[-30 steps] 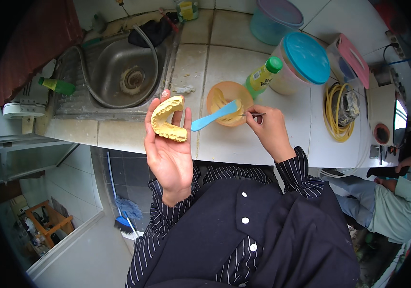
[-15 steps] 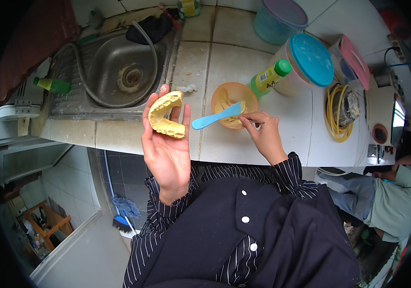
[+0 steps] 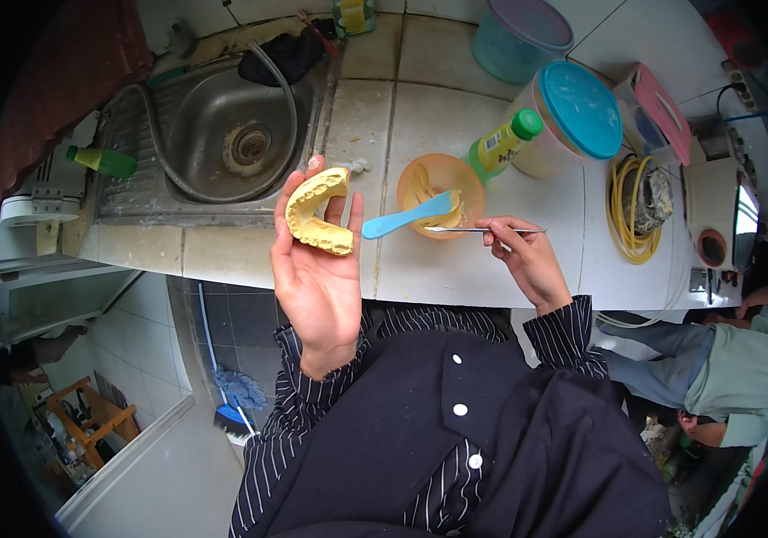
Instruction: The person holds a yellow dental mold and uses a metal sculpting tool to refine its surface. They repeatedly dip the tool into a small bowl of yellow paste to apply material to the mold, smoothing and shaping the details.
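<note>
A yellow plaster dental cast [image 3: 319, 215], curved like a horseshoe with a row of tooth shapes, rests on the raised palm and fingers of my left hand [image 3: 316, 282]. My right hand [image 3: 527, 258] pinches a thin metal dental instrument [image 3: 464, 229], held nearly level, its tip over the near rim of the orange bowl [image 3: 404, 184]. Inside that bowl is pale yellow plaster paste [image 3: 445, 220]. A blue spatula [image 3: 406, 216] lies across the bowl, its handle sticking out to the left toward the cast.
Behind the bowl stands a green-capped bottle [image 3: 502, 145], with a blue-lidded tub [image 3: 579, 112] beside it. A coiled yellow hose [image 3: 626, 215] lies on the right of the counter. A metal sink [image 3: 222, 134] holds a grey hose. Another person [image 3: 729, 368] is at far right.
My right hand has drawn back to the right and toward me, so the metal instrument shows at the bowl's near rim. The cast stays in my left hand, nearly unmoved.
</note>
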### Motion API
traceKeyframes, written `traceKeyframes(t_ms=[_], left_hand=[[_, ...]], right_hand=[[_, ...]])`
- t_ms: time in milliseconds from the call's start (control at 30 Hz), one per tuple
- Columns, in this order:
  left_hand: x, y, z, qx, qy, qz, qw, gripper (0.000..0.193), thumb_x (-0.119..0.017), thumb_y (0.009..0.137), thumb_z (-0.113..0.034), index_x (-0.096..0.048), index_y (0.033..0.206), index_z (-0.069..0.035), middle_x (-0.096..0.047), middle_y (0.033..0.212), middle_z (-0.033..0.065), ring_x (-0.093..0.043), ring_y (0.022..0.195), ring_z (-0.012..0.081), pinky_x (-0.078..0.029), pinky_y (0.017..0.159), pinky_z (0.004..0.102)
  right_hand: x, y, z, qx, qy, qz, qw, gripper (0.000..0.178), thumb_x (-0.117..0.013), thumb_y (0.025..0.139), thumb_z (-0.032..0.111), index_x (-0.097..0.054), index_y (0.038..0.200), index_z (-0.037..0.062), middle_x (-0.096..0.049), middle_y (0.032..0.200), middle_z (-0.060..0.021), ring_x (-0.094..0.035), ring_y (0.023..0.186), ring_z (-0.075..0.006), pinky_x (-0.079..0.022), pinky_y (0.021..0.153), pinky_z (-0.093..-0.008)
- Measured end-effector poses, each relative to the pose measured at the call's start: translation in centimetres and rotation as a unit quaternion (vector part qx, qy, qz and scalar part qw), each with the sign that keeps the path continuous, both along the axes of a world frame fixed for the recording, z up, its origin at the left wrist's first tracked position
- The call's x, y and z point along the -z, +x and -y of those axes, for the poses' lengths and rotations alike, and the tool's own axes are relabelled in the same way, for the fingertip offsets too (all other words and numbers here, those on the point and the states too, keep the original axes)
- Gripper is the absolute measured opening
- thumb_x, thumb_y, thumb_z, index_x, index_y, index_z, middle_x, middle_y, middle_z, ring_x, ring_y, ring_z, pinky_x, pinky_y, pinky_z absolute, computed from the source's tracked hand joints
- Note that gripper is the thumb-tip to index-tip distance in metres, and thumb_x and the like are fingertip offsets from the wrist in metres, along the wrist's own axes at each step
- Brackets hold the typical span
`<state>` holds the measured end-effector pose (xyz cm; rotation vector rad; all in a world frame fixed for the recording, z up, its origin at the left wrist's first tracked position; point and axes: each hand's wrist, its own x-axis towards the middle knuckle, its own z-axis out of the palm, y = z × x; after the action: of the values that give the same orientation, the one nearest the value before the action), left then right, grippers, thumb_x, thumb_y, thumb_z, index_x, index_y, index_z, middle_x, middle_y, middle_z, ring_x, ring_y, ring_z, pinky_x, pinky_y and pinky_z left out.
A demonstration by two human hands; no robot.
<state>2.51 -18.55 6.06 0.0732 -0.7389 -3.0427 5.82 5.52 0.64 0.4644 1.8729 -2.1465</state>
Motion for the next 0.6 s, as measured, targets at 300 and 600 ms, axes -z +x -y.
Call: traceKeyframes(t_ms=[300, 600], left_hand=[[0.1, 0.6, -1.0, 0.021, 0.004, 0.002, 1.000, 0.044, -0.028, 0.097, -0.021, -0.032, 0.138, -0.004, -0.026, 0.147, 0.0110, -0.026, 0.136, 0.0285, -0.021, 0.114, 0.0462], [0.1, 0.6, -0.5, 0.000, -0.003, 0.017, 1.000, 0.044, -0.028, 0.097, -0.020, -0.031, 0.138, -0.004, -0.026, 0.147, 0.0108, -0.026, 0.136, 0.0279, -0.021, 0.114, 0.0460]], right_hand=[[-0.8, -0.6, 1.8, -0.035, 0.399, -0.130, 0.907, 0.015, -0.062, 0.084, 0.014, -0.067, 0.088, 0.0002, -0.065, 0.073, -0.0086, -0.055, 0.067, -0.0185, -0.042, 0.070, -0.0320], [0.1, -0.7, 2.3, -0.015, 0.487, -0.149, 0.860, 0.009, -0.062, 0.083, 0.013, -0.059, 0.083, 0.0039, -0.063, 0.082, -0.0050, -0.053, 0.073, -0.0203, -0.037, 0.072, -0.0325]])
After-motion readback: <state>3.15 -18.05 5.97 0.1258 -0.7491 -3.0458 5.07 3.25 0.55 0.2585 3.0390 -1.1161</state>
